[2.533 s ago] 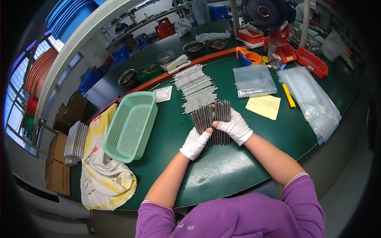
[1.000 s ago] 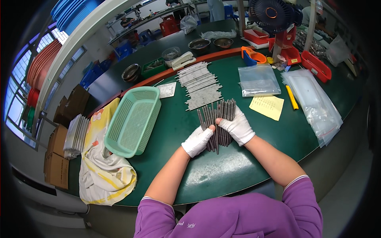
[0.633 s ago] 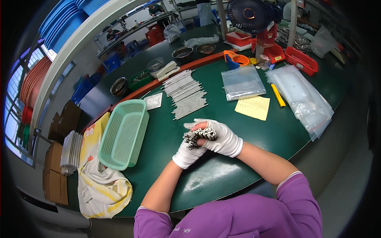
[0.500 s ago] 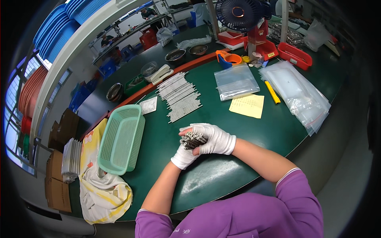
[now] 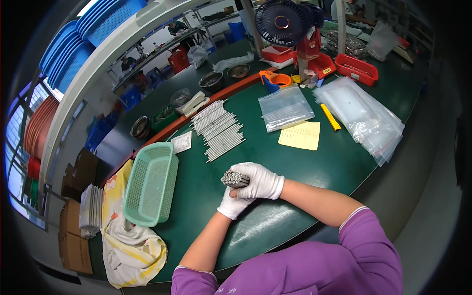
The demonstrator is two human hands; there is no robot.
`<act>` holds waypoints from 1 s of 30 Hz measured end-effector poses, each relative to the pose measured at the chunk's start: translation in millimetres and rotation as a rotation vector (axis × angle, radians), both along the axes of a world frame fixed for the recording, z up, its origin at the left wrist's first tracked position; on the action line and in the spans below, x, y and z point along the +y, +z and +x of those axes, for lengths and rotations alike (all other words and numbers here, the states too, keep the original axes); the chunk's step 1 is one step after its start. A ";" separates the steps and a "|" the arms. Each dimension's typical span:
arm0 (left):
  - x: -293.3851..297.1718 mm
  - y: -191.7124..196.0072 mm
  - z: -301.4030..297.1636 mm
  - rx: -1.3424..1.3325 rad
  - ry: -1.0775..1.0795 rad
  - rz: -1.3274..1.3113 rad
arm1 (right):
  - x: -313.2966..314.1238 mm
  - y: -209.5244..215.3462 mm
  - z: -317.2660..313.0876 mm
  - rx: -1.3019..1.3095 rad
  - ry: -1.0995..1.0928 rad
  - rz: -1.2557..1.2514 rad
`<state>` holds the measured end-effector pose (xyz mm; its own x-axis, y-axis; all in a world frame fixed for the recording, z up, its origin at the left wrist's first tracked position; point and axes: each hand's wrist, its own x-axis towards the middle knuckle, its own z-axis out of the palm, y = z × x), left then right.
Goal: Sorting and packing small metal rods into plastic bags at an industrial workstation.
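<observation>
Across the green tabletop (image 5: pixel 305 164) we see pale rods (image 5: pixel 219 130) lying in a row, beyond our hands; we hold the bundle of dark rods (image 5: pixel 235 180) above the near side, our gloved right hand (image 5: pixel 259 181) curled closely round it; our left hand (image 5: pixel 234 205) sits beneath, its fingers hidden, so we cannot tell how closed they are.

Mid-frame, dark rods (image 5: pixel 235 180) are clasped by the left hand (image 5: pixel 235 204) and right hand (image 5: pixel 259 181), below pale rods (image 5: pixel 218 130).
</observation>
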<state>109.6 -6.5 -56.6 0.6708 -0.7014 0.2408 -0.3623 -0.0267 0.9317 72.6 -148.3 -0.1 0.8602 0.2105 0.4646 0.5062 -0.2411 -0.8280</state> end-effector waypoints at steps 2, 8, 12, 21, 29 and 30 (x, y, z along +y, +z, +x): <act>1.2 -1.7 1.6 0.120 0.047 0.001 | 2.2 -0.6 0.6 0.076 0.054 0.062; 1.2 -4.4 7.8 0.004 0.048 -0.016 | 2.9 -3.6 4.0 0.140 0.121 0.182; 0.7 -12.9 12.4 -0.160 0.027 0.039 | 3.1 0.8 0.7 0.210 0.245 0.333; -5.0 33.0 -5.2 0.571 -0.068 -0.045 | -7.2 5.5 5.2 0.191 -0.068 0.265; 16.7 47.9 16.4 1.393 -0.168 -0.082 | -19.8 -2.0 24.9 -0.670 -0.179 -0.772; 17.3 53.1 11.1 1.329 -0.138 0.056 | -16.9 -4.9 24.9 -0.678 -0.091 -0.824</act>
<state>120.7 10.8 -3.5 0.2955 -0.7693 -0.5665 0.8097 -0.1130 0.5758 97.5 -165.2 -5.0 0.5044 0.6254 0.5954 0.7513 -0.6577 0.0544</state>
